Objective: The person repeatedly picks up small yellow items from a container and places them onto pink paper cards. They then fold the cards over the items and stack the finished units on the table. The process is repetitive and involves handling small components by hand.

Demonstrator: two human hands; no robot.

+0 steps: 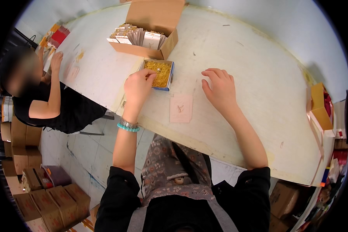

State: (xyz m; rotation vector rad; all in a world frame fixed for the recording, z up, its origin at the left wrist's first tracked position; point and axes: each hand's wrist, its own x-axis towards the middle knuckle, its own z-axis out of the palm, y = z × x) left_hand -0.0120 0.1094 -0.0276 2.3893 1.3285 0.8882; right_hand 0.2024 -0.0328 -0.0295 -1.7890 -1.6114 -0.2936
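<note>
My left hand (138, 86), with a beaded bracelet on its wrist, is at the near left side of a small blue-edged box (169, 80). Its thumb and forefinger come together over the gold-coloured small pieces (163, 69) that fill the box; whatever they pinch is too small to make out. A pale pink card (181, 109) with a small design lies flat on the table, nearer to me than the box. To the right of the card, my right hand (221, 88) hovers with fingers lightly curved and thumb apart, holding nothing.
Behind the small box stands an open cardboard box (138, 49) packed with upright cards carrying gold-coloured pieces. Another person (42, 92) works at the left of the white table (251, 77). A yellowish box (321, 106) sits at the right edge. Cartons (52, 207) are stacked at lower left.
</note>
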